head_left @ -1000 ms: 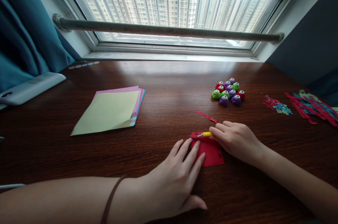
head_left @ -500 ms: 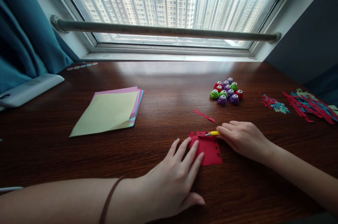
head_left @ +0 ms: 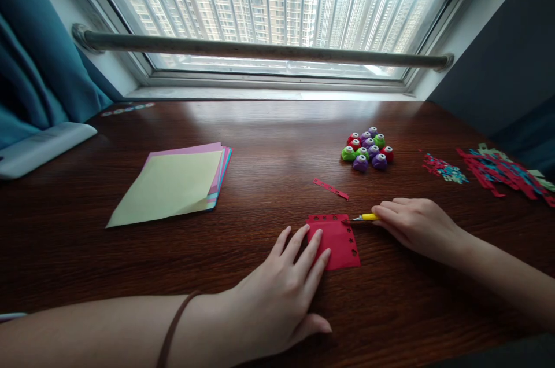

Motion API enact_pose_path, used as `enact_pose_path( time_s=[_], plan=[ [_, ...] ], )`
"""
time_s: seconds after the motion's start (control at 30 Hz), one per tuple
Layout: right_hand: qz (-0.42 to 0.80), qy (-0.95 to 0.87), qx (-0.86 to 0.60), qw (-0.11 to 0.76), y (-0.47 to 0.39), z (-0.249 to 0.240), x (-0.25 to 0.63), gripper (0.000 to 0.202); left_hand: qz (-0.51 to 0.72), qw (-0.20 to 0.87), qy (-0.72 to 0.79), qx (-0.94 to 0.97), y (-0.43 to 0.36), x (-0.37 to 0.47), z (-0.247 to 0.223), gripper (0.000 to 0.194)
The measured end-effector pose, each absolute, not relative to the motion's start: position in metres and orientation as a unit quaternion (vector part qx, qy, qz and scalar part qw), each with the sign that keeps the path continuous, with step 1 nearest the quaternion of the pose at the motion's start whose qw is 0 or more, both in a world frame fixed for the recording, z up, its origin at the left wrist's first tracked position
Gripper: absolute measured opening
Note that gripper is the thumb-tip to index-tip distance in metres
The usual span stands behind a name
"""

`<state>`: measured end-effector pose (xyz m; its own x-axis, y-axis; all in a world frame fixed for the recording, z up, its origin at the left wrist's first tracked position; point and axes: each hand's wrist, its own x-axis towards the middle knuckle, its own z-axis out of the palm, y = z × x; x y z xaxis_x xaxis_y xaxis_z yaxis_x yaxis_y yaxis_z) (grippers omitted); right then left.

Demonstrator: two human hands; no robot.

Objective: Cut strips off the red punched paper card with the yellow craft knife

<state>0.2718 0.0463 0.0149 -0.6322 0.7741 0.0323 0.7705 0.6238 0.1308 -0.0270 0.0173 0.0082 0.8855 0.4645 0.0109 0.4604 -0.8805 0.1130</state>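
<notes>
A square of red paper [head_left: 338,243] lies on the wooden table, with small shaped holes punched along its far and right edges. My left hand [head_left: 286,287] rests with spread fingers, its fingertips on the paper's left part. In my right hand [head_left: 418,223] is a yellow craft knife [head_left: 369,217], gripped near its tip end. Its thin blade points left and meets the paper at the far right corner. Just beyond the square lies a loose red punched strip [head_left: 330,188].
A stack of coloured paper [head_left: 169,188], pale yellow on top, lies at left. Several small hole punches [head_left: 367,148] cluster beyond the paper. Tiny paper cut-outs [head_left: 444,168] and a heap of cut strips [head_left: 505,171] lie at right. A white device [head_left: 47,148] sits far left.
The knife in my right hand has slid rightward along the paper's far punched edge, from near its middle to the right corner. My left hand stays on the paper. The view has shifted slightly.
</notes>
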Motion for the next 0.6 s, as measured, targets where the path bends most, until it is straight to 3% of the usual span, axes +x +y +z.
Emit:
enact_pose_path(
  time_s=[0.6],
  plan=[
    [0.033, 0.897, 0.441, -0.008, 0.0444, 0.0172, 0.2736, 0.027, 0.014, 0.055, 0.229, 0.972, 0.0192, -0.0267, 0.0102, 0.068]
  ],
)
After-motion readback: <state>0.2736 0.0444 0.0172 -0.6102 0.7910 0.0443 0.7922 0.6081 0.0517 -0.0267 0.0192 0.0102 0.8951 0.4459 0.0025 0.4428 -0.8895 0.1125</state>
